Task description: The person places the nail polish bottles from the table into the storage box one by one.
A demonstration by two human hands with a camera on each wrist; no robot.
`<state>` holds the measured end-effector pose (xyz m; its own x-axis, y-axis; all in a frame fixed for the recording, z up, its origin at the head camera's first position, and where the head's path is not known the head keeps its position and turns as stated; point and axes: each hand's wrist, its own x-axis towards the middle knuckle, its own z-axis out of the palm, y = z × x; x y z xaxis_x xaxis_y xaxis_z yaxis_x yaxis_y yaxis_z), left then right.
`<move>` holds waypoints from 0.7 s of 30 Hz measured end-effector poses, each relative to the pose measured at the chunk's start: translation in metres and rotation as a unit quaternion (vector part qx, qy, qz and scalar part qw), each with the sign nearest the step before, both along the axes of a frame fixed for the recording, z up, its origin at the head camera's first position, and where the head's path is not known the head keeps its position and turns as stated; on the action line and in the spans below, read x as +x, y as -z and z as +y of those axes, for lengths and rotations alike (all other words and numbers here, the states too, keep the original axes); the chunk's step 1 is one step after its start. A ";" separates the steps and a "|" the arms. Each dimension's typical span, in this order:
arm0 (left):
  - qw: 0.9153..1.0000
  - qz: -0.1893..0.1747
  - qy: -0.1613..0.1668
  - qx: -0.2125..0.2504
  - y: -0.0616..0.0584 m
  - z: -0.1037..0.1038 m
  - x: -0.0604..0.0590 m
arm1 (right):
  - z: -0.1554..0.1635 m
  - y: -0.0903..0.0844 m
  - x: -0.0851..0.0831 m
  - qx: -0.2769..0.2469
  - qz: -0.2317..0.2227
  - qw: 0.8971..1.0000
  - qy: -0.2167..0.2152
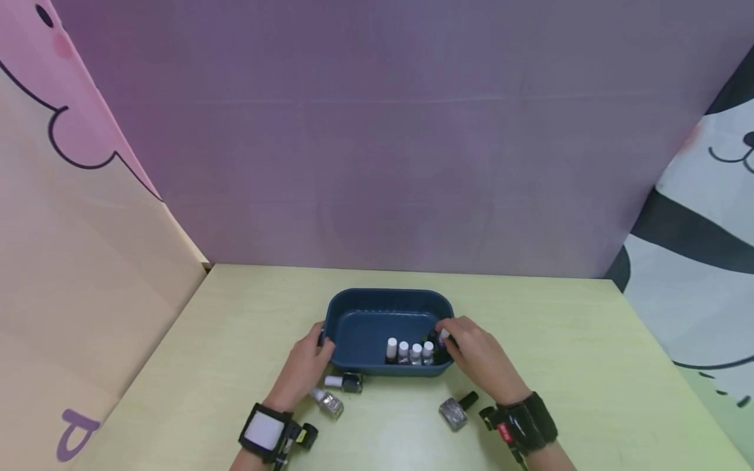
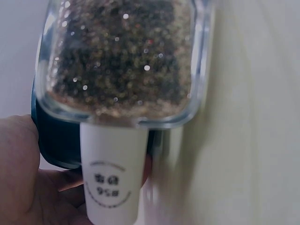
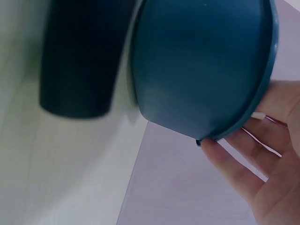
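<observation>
Glitter-filled polish bottle (image 2: 122, 61), white-capped, looms closest to the left wrist camera, lying on the worktop (image 1: 530, 327) in front of a blue tray (image 1: 353, 327). From where I stand, a person's left grip (image 1: 302, 358), a bare hand, clasps the tray's left end, thumb at the rim, seemingly to steady it. At the tray's right end, the right grip (image 1: 480, 353) appears to pinch a held bottle (image 1: 444, 334) by its white cap, a hold that probably leaves its base clear; I cannot tell whether that base touches the tray. Its long axis looks near upright, cap uppermost. Beside it, four upright bottles (image 1: 416, 354) with white caps stand in a row inside the tray's front wall, perhaps so the wall props them. The tray's own length runs left to right. Outside it, three bottles lie on their sides: the glitter one slants, cap towards the tray's left end; a dark bottle (image 1: 353, 383) lies along the front wall, cap pointing left; a black-capped bottle (image 1: 452, 415), near the front right corner, slants with its cap rightward and away from the person.
</observation>
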<state>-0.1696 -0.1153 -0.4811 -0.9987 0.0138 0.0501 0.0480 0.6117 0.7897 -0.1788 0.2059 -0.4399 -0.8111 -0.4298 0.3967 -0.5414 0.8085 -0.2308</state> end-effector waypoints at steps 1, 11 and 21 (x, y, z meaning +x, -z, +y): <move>1.000 -0.002 0.000 0.000 0.000 0.000 0.000 | 0.000 0.001 0.000 -0.001 0.002 1.000 0.002; 1.000 -0.004 -0.001 -0.004 -0.001 0.000 0.000 | 0.000 0.005 -0.004 0.004 0.031 1.000 -0.004; 1.000 -0.001 0.000 0.002 0.000 -0.001 0.000 | 0.002 0.005 -0.004 0.016 0.045 0.999 -0.015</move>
<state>-0.1697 -0.1158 -0.4812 -0.9988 0.0131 0.0473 0.0455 0.6091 0.7918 -0.1826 0.2078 -0.4454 -0.7599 -0.4663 0.4530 -0.5821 0.7983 -0.1548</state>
